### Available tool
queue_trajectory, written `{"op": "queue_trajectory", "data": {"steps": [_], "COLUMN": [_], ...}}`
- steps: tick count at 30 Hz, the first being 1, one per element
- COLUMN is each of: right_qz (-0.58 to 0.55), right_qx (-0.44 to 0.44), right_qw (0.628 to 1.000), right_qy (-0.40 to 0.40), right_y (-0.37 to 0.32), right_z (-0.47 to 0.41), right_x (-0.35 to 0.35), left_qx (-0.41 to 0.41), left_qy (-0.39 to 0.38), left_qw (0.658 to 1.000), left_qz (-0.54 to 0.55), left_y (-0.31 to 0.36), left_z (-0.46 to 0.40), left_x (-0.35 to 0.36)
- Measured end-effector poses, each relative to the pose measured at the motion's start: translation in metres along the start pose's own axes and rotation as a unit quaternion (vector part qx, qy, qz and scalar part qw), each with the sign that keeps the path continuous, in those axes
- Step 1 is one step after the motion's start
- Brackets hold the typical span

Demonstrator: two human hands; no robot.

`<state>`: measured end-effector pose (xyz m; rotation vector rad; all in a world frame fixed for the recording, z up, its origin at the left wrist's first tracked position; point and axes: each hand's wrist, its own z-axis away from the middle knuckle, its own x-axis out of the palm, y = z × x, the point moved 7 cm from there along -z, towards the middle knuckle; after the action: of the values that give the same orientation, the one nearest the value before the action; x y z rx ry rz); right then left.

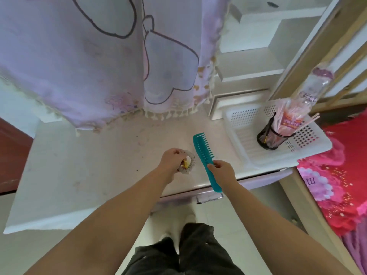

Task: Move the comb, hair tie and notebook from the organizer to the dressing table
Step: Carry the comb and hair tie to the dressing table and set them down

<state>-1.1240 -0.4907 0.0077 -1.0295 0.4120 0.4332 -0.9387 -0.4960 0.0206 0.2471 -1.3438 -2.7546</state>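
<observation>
Our left hand (pixel 172 158) pinching the grey scrunchie hair tie (pixel 187 163) over the dressing table (pixel 83 165), our right hand (pixel 222 171) gripping the teal comb (pixel 205 155), white perforated organizer (pixel 248 124) nearby

You are looking at very little writing that can be read. At the right edge of the frame, the red flowered bedcover (pixel 337 187) is showing one white letter that looks like an "m". In the upper right, the plastic packet (pixel 294 118) standing in the black mesh cup (pixel 268 137) is carrying orange and purple print, too blurred to read.
</observation>
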Motion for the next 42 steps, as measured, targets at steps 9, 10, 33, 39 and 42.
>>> {"op": "queue_trajectory", "data": {"steps": [9,10,33,39,42], "right_qz": [0.048,0.052,0.447,0.426,0.428], "right_qx": [0.003,0.002,-0.078,-0.091,-0.109], "right_qw": [0.999,0.998,0.891,0.898,0.891], "right_qy": [0.014,0.019,0.029,0.064,0.108], "right_y": [-0.002,-0.002,-0.010,-0.018,-0.025], "right_z": [-0.060,-0.060,-0.070,-0.059,-0.037], "right_x": [0.011,0.011,0.011,-0.007,-0.013], "left_qx": [-0.011,0.003,0.167,0.175,0.219], "left_qy": [0.049,0.062,-0.035,-0.050,-0.053], "left_qw": [0.997,0.995,0.753,0.753,0.758], "left_qz": [-0.052,-0.081,-0.636,-0.632,-0.612], "left_y": [-0.010,-0.010,-0.050,-0.034,-0.007], "left_z": [-0.069,-0.070,-0.070,-0.069,-0.067], "left_x": [-0.002,-0.006,-0.042,-0.046,-0.046]}}
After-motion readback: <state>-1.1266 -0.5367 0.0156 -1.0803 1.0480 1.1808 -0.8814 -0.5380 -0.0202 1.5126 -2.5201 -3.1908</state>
